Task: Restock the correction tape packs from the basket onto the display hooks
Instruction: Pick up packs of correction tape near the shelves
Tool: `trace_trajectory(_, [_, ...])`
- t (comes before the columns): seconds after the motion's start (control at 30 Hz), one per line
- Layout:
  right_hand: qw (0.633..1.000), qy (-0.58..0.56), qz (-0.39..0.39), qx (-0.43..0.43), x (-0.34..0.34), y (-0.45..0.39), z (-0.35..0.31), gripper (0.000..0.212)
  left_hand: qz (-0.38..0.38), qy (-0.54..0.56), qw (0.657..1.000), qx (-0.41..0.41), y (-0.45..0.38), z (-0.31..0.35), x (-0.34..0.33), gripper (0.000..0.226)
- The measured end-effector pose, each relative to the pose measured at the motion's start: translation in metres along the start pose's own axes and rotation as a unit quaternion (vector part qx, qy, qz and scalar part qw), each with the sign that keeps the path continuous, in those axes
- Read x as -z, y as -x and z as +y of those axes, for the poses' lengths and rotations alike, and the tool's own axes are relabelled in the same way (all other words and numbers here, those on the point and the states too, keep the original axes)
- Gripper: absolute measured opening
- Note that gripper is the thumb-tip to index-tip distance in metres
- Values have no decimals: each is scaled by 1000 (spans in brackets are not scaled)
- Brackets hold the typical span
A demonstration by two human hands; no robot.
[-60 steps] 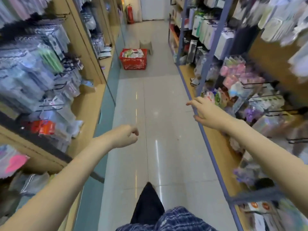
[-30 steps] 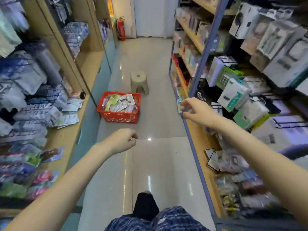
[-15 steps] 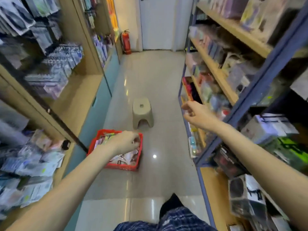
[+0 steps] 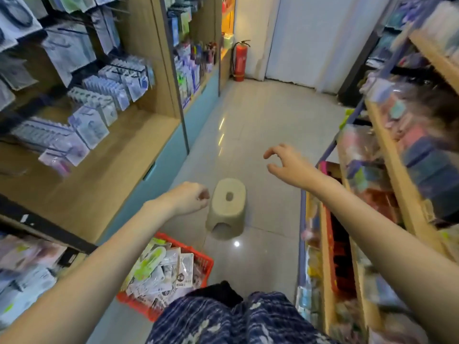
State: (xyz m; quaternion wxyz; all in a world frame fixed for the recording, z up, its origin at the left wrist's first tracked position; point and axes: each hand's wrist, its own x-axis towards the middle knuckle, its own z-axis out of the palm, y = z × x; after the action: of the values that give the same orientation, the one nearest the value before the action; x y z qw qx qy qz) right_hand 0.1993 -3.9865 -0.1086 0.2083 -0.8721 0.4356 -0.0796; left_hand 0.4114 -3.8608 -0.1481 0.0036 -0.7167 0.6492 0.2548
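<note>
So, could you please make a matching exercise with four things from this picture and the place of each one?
Things:
1. basket
2. stool
3. extinguisher
4. left hand

Places:
A. far end of the aisle, by the wall
B. raised over the floor, left of the stool
C. on the floor, nearest the person
D. middle of the aisle floor

Pairs: 1-C, 2-D, 3-A, 4-B

One red plastic mesh basket (image 4: 196, 263) sits on the floor, holding a heap of flat carded packs (image 4: 164, 271) too jumbled to count. One beige plastic step stool (image 4: 227, 207) with a single oval hole in its top stands beyond it. One red fire extinguisher (image 4: 240, 60) is at the far wall. Two bare hands show: one left hand (image 4: 186, 198) and one right hand (image 4: 289, 165).
</note>
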Motion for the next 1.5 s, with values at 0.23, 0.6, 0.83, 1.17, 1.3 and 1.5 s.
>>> trace_trajectory(0.23, [997,7,-26,70,37,-195,37,27,99,73,987,108,-120,-40,78,24])
trace_trajectory(0.6, [844,122,-194,486,24,-429,24,22,436,174,800,374,-164,-88,93,21])
trace_trajectory(0.83, [847,-16,-187,497,-21,-508,-52,20,525,219,702,429,-196,-143,119,23])
trace_trajectory(1.17, [879,-106,-174,430,-91,-582,-165,22,533,168,745,365,-234,-273,195,23])
trace_trajectory(1.3, [873,-108,-181,440,-124,-627,-198,22,557,167,693,426,-234,-315,193,22])
trace_trajectory(1.5, [818,-151,-178,526,-212,-694,-202,23,599,106,636,474,-285,-370,138,24])
